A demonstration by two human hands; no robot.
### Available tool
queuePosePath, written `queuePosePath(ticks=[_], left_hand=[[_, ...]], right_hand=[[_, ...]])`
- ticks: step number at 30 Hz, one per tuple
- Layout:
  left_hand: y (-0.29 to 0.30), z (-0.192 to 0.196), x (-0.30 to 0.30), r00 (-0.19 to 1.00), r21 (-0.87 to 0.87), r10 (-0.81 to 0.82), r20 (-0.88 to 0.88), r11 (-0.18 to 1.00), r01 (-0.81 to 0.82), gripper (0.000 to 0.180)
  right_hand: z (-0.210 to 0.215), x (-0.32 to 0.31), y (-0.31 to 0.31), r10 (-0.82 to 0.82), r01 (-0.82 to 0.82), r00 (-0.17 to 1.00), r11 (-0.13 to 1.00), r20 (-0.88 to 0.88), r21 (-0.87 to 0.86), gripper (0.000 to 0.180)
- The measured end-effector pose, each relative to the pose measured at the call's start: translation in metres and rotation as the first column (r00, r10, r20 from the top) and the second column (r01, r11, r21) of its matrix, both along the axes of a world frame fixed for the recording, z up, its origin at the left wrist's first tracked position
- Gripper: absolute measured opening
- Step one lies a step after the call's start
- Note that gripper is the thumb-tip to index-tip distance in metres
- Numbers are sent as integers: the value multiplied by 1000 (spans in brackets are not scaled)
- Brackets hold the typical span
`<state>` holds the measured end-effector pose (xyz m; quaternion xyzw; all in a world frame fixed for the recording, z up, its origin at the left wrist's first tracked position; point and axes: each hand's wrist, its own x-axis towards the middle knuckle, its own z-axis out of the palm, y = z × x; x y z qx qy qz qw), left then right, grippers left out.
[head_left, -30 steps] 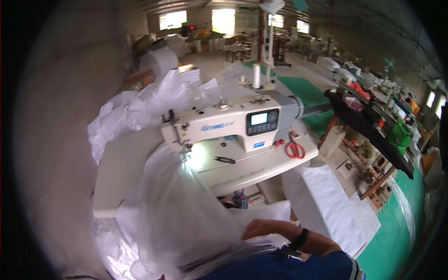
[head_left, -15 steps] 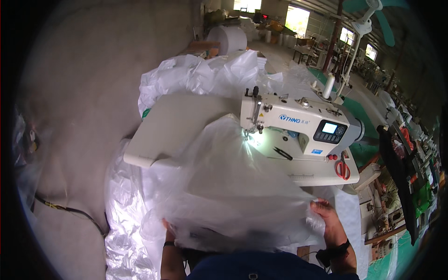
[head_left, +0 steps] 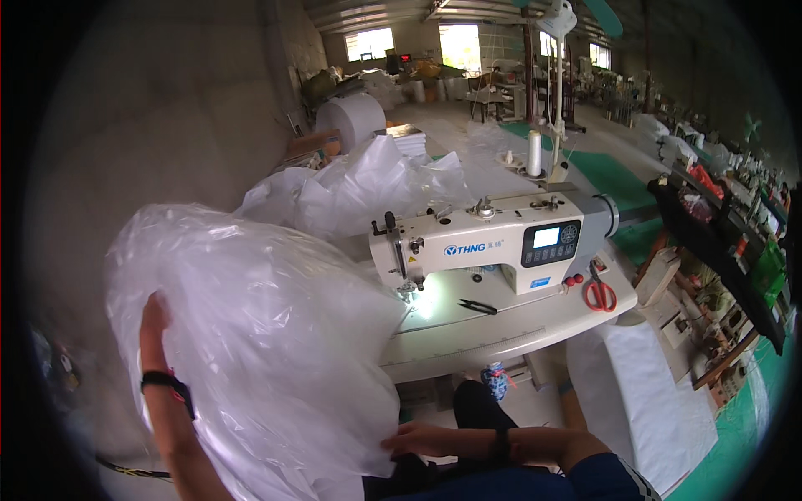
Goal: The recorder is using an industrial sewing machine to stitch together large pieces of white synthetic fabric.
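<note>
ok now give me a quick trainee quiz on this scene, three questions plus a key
1. True or false: the red-handled scissors lie on the floor.
2. What do the left hand and right hand touch?
a) the black snips
b) the white plastic sheet
c) the thread cone
3. Fill in, lit or dark: the screen on the sewing machine is ____.

Key: 1. False, they lie on the sewing table; 2. b; 3. lit.

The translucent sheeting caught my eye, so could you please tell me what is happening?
The person's left hand touches the left side of the billowing translucent sheeting; the right hand holds its lower right edge. The sheeting bulges left of the sewing machine, whose light glows. Scissors and snips lie on the table.
</note>
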<state>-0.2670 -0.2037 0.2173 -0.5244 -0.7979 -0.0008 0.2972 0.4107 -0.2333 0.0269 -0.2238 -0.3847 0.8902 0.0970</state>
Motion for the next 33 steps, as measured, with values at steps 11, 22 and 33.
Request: queuePosePath(ticks=[11, 22, 33], left_hand=[[20, -91, 487, 562, 231, -737, 377, 662, 713, 46], [-20, -135, 477, 676, 161, -620, 398, 773, 614, 16], [-90, -231, 492, 850, 187, -380, 363, 924, 333, 36]], right_hand=[[-58, -40, 29, 56, -54, 998, 995, -19, 87, 37], [-46, -61, 34, -287, 286, 956, 958, 62, 25, 26], [-39, -50, 40, -298, 237, 938, 924, 178, 300, 24]])
